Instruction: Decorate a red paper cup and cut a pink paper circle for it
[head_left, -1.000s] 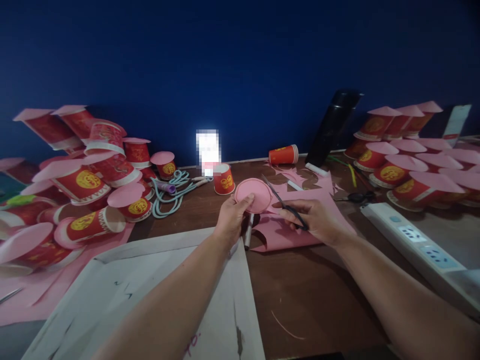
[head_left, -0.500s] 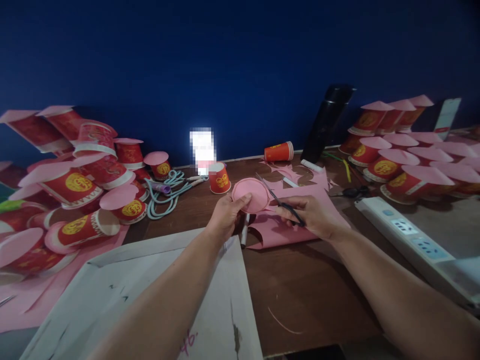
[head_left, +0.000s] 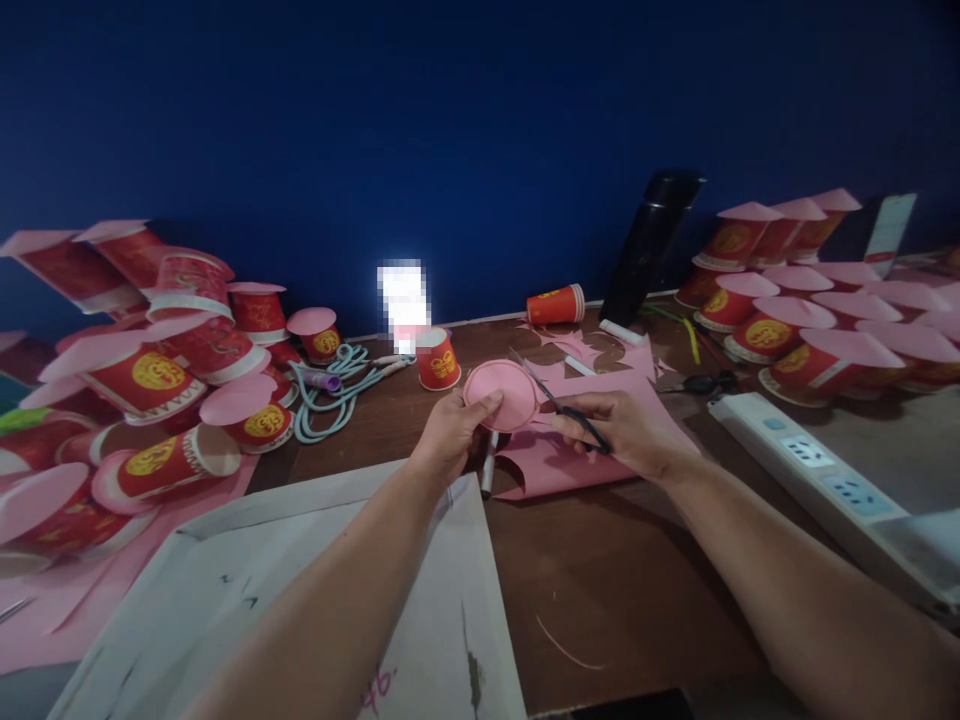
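Note:
Between thumb and fingers, my left hand (head_left: 450, 435) pinches a round pink paper disc (head_left: 514, 395), thumb on its face. My right hand (head_left: 619, 430) grips dark-handled scissors (head_left: 574, 412), whose blades point up and left along the disc's right edge. Whether the blades touch the paper I cannot tell. Below both hands lies a pink paper sheet (head_left: 600, 470) with round pieces cut out of its edge. A white marker (head_left: 488, 468) lies partly under the disc. Just behind my left hand a red paper cup (head_left: 438, 360) stands upside down.
Red cups with pink paper tops crowd the left (head_left: 157, 375) and right (head_left: 765, 335). A power strip (head_left: 817, 480) lies at right, a white box lid (head_left: 300, 580) at front left. Behind are a black bottle (head_left: 649, 245), stacked cups on their side (head_left: 555, 304) and a coiled cord (head_left: 330, 400).
The camera view has shifted very slightly. Both hands keep almost the same position, still holding the disc and the scissors.

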